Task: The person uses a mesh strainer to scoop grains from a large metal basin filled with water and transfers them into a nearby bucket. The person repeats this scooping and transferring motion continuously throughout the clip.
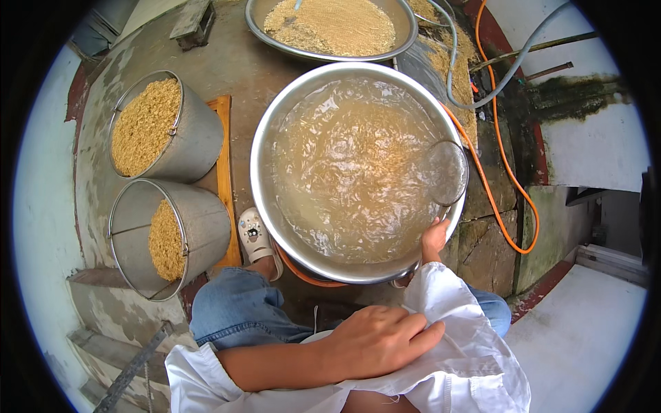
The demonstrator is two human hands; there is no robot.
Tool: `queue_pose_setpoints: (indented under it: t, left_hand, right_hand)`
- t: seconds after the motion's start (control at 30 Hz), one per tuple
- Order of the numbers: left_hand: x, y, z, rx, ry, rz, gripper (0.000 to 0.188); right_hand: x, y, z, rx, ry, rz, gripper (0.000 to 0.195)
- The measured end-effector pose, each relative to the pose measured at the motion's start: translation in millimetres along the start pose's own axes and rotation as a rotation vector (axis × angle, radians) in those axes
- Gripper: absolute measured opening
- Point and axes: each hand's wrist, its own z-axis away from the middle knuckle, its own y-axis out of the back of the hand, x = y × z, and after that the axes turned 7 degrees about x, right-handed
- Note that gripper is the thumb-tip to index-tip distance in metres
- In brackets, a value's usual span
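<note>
In front of me stands a wide round metal basin [262, 217] of rippling, cloudy water [351, 170]. Yellowish grain-like material shows through the water. My right hand [435, 238] is at the basin's near right rim, shut on the short visible handle of a round wire-mesh strainer [447, 173]. The strainer's mesh head lies over the right side of the basin, at the water's edge. Across my lap, my left hand [384, 338] rests with curled fingers against my white right sleeve [449, 304]. Its fingertips are hidden, so a grip on the cloth cannot be confirmed.
Two metal buckets with wire handles stand left, a fuller one [199, 139] and a partly filled one [206, 222], beside a wooden frame [223, 155]. Behind is another grain-filled basin [330, 54]. An orange hose [503, 139] and grey hose [508, 77] loop at right. Steps [119, 294] lie left.
</note>
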Motion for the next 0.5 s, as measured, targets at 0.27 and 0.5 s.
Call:
queue_pose_setpoints:
  t: [0.27, 0.5]
  left_hand:
    - [-8, 7, -2, 0.089, 0.043, 0.044, 0.036]
    - [-7, 16, 7, 0.024, 0.07, -0.062, 0.027]
  right_hand:
    - [-15, -125, 43, -0.27, 0.082, -0.27, 0.032]
    - [-98, -86, 118, -1.127, -0.307, -0.923, 0.023]
